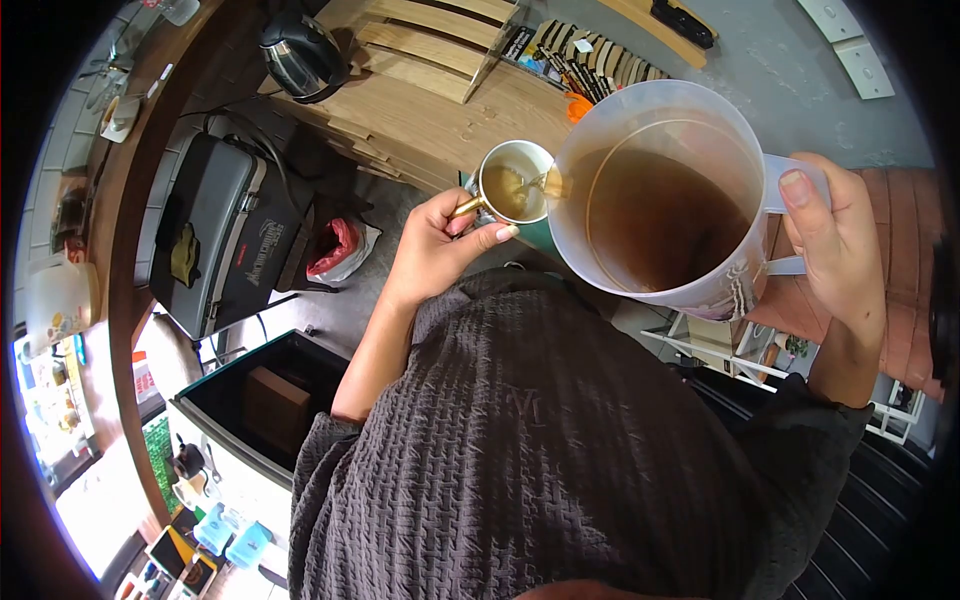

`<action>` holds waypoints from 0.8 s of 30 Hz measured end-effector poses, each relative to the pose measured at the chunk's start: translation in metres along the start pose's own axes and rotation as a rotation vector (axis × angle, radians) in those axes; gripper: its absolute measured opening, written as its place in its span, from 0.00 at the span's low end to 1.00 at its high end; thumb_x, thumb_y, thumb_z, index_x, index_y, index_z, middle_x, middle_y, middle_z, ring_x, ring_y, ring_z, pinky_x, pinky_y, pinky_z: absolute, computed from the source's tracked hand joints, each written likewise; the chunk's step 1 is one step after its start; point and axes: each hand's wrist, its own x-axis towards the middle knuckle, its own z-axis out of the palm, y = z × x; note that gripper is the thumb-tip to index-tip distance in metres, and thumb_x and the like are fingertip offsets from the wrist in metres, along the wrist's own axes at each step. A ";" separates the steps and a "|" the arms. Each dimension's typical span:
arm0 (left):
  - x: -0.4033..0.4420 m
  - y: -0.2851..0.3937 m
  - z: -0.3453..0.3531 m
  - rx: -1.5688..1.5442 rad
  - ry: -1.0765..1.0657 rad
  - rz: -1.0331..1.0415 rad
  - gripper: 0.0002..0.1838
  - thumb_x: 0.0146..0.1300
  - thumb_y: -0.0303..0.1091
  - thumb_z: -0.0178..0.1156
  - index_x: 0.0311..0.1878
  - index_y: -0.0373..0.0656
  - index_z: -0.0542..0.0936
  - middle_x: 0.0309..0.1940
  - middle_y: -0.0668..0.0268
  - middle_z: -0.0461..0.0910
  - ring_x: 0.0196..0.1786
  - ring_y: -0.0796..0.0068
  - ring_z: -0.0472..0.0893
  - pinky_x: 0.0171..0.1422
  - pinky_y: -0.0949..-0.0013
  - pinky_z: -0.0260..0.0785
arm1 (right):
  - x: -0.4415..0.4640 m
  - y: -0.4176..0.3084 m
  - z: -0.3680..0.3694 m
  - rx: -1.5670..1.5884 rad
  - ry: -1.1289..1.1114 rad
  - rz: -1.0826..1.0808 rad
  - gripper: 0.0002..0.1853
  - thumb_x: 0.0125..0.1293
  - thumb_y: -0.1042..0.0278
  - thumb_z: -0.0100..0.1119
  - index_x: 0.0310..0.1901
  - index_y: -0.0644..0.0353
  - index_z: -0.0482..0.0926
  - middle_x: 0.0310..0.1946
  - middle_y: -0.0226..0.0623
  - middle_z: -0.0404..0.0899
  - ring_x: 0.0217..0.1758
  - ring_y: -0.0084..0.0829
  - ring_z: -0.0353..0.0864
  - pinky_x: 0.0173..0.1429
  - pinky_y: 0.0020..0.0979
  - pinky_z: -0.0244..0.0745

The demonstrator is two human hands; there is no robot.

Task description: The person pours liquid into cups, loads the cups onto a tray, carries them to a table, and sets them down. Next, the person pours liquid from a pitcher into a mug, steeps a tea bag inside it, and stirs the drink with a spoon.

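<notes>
Item: left hand point(432, 248), grip closed on a white cup point(508, 156) by its gold handle point(467, 207). Item: right hand point(838, 230), grip closed on a translucent pitcher point(690, 112) holding brown liquid point(665, 215). Relation, seen from my remote post: pitcher right of cup, axis tipped leftward, spout point(556, 182) at cup's rim; contact I cannot tell.

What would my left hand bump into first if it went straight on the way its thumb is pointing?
Most likely the side of the big translucent pitcher: the thumb of your left hand, beside the mug, points that way. Depth is unclear in this single view, so it might pass beneath.
</notes>
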 end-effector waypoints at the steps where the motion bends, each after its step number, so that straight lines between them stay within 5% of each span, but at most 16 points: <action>1: 0.000 -0.001 0.000 -0.001 0.000 -0.002 0.26 0.54 0.29 0.73 0.22 0.48 0.58 0.22 0.82 0.57 0.27 0.90 0.56 0.30 0.81 0.51 | 0.000 0.001 0.000 -0.004 0.010 -0.002 0.19 0.69 0.57 0.56 0.38 0.70 0.79 0.26 0.30 0.78 0.30 0.17 0.72 0.34 0.23 0.68; 24: -0.006 -0.003 0.003 -0.009 -0.018 0.040 0.25 0.54 0.29 0.73 0.22 0.48 0.59 0.22 0.81 0.58 0.27 0.90 0.57 0.30 0.82 0.53 | -0.009 -0.001 -0.001 0.058 -0.033 0.034 0.18 0.69 0.57 0.57 0.37 0.69 0.78 0.28 0.30 0.78 0.31 0.17 0.73 0.35 0.23 0.69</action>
